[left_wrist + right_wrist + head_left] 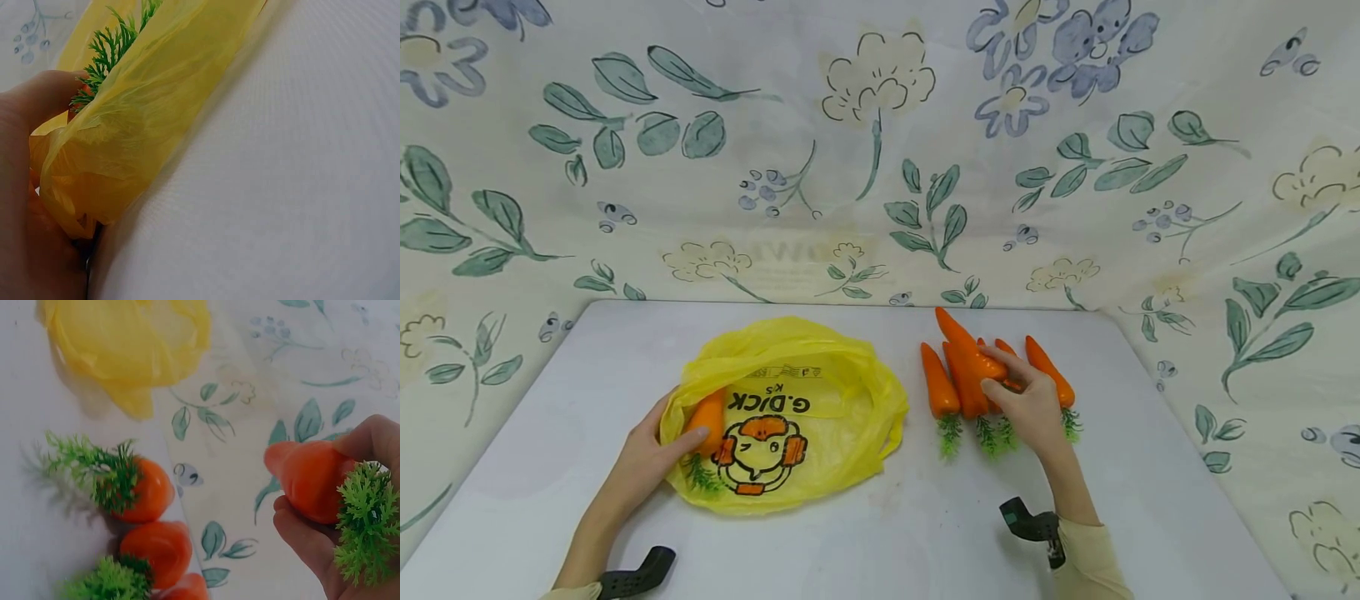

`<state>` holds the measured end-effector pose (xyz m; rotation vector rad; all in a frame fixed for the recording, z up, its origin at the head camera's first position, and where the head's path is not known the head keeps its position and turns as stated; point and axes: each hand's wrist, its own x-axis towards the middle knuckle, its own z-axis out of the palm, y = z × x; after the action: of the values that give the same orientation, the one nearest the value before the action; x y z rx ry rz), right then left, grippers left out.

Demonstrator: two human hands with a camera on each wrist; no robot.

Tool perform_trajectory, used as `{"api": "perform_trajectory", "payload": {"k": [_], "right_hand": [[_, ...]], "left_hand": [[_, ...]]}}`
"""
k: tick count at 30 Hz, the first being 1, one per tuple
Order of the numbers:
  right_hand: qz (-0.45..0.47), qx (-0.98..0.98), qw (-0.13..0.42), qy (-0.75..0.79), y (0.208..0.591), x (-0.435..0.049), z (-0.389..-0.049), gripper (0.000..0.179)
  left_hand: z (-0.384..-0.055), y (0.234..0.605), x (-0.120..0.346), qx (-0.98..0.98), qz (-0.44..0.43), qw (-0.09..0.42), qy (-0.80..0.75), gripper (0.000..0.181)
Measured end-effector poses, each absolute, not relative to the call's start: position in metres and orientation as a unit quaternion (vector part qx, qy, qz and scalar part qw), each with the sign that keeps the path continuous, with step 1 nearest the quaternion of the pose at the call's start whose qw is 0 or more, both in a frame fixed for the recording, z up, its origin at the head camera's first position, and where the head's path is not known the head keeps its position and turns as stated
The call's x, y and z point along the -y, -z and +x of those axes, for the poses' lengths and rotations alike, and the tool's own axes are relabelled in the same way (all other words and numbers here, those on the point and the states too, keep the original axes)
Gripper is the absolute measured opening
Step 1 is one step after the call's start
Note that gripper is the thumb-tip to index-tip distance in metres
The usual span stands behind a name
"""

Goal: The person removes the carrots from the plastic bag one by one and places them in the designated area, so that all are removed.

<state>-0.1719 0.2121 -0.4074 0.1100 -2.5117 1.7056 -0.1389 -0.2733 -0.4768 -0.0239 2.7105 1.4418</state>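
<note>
At the left, a yellow plastic bag (pixel 842 467) with a printed cartoon face lies open on the table. One carrot (pixel 707 425) with green leaves is inside its left edge. My left hand (pixel 651 446) grips that edge, thumb over the carrot and the other fingers hidden behind the plastic; the left wrist view shows the leaves sticking up beside the thumb. My right hand (pixel 1030 404) pinches another carrot (pixel 312 478) between thumb and fingers, raised over a row of carrots (pixel 938 383). The row's leafy ends point toward me.
The white table (pixel 925 542) ends at a floral cloth (pixel 880 167) hanging behind it. Several carrots lie side by side right of the bag, the rightmost one (pixel 1048 371) a little apart. A dark camera mount (pixel 1033 525) is strapped to each wrist.
</note>
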Motion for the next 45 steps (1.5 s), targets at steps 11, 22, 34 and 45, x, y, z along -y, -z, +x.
{"api": "perform_trajectory", "payload": {"k": [11, 22, 34, 45], "right_hand": [[0.009, 0.834, 0.050, -0.550, 0.412, -0.239, -0.180, 0.043], [-0.027, 0.855, 0.070, -0.514, 0.414, -0.269, -0.187, 0.046], [-0.035, 0.866, 0.091, -0.491, 0.419, -0.302, -0.190, 0.051], [-0.084, 0.869, 0.115, -0.474, 0.434, -0.336, -0.191, 0.052]], "left_hand": [[-0.137, 0.474, 0.273, -0.883, -0.010, 0.038, -0.468, 0.086], [-0.137, 0.476, 0.273, -0.881, -0.015, 0.039, -0.471, 0.087], [-0.138, 0.478, 0.273, -0.880, -0.019, 0.043, -0.473, 0.089], [-0.138, 0.478, 0.273, -0.879, -0.022, 0.043, -0.474, 0.089]]}}
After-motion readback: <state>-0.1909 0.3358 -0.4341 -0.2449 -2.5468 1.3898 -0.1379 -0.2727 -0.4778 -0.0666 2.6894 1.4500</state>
